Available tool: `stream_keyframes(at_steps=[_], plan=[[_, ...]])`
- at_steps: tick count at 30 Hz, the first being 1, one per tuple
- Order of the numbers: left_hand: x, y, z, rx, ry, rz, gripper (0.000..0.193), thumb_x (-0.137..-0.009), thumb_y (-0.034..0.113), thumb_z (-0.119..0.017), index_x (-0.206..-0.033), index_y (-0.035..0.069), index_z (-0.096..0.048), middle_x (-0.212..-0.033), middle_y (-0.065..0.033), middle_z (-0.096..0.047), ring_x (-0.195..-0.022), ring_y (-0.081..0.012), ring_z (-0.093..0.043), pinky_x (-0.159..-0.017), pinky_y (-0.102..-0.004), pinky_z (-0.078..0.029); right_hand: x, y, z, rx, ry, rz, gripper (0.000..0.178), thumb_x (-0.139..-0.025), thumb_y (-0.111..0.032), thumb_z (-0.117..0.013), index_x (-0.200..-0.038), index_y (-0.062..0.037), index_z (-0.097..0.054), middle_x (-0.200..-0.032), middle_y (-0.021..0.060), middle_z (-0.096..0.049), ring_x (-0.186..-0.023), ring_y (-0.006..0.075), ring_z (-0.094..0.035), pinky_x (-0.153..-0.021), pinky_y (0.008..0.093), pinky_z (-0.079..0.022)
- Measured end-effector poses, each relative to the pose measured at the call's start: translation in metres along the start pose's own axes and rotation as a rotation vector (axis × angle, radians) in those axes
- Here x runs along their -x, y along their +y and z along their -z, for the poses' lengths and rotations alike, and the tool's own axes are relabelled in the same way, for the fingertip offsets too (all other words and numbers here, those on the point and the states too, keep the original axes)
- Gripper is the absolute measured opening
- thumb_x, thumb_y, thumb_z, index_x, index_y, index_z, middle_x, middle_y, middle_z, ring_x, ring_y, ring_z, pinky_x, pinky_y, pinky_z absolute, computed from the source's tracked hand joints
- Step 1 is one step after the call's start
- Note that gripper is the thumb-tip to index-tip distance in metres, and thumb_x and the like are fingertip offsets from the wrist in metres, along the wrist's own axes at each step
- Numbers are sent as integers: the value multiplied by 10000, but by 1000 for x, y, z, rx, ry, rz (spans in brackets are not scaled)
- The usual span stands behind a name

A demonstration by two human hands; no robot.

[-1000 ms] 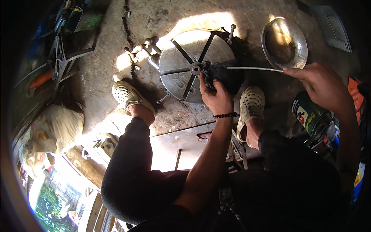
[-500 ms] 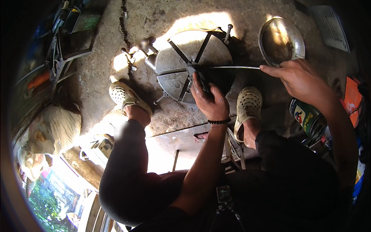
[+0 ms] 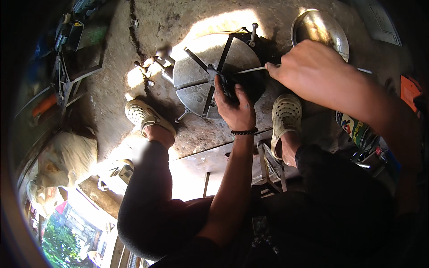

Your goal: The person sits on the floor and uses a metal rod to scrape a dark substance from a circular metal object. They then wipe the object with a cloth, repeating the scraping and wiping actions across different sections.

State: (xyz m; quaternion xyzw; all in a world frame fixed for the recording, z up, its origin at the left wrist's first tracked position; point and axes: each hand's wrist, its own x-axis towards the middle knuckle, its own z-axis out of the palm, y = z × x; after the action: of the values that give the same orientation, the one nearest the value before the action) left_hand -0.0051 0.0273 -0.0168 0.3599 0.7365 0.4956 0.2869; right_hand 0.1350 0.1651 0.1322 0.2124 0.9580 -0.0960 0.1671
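Note:
A round, slotted metal rotary table (image 3: 190, 73) lies on the floor between my feet. Over its right half, my left hand (image 3: 237, 107) has its fingers around a blackened piece (image 3: 229, 85) whose kind I cannot make out. A thin metal rod (image 3: 251, 69) runs from this piece to my right hand (image 3: 308, 67). My right hand is closed on the rod, knuckles up, and covers much of it. Where the rod meets the dark piece is hard to see in the shadow. A ball-ended handle (image 3: 253, 33) stands at the table's far right edge.
Beyond my right hand a shallow metal basin (image 3: 319, 27) rests on the concrete. My clog-shod feet flank the rotary table, with the left clog (image 3: 145, 115) at one side. A green can (image 3: 353, 129) stands at the right. A metal frame (image 3: 71, 76) is at the left.
My right hand has moved left and turned knuckles up, and the rod now slants. My left hand stays on the dark piece. The whole view has shifted slightly.

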Motion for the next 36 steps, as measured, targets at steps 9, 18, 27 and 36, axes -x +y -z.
stream_keyframes(at_steps=[9,18,27,36], plan=[[-13,13,-4,-476,-136,-137,719,-728,268,-796,-1325,9,-491,-1123,-197,-622,-998,-377,-591,-882,-425,-462,-9,-9,-19,90,8,-154,340,-813,-143,-561,-1127,-54,-654,-851,83,-651,-772,219,-657,-718,337,-480],[-38,11,-4,-613,-140,23,326,-716,331,-731,-980,146,-688,-960,-91,-662,-906,-306,-628,-789,-437,-473,4,-22,-21,-123,527,141,277,-764,-141,-580,-1008,-40,-664,-862,79,-633,-831,247,-634,-852,352,-463],[-33,18,-7,-689,-180,-6,216,-741,336,-710,-883,176,-675,-913,-50,-654,-902,-262,-638,-793,-420,-432,14,-20,-65,-1759,883,-143,536,-1008,-497,-366,-1118,-3,-543,-1062,190,-605,-1069,272,-558,-1038,422,-353],[-38,24,-18,-701,-201,-87,178,-747,304,-671,-819,142,-688,-807,-109,-661,-679,-349,-662,-605,-443,-543,-13,3,-64,-2162,768,-283,551,-1021,-501,-312,-607,-137,-307,-506,-21,-258,-472,107,-218,-523,284,-261]])
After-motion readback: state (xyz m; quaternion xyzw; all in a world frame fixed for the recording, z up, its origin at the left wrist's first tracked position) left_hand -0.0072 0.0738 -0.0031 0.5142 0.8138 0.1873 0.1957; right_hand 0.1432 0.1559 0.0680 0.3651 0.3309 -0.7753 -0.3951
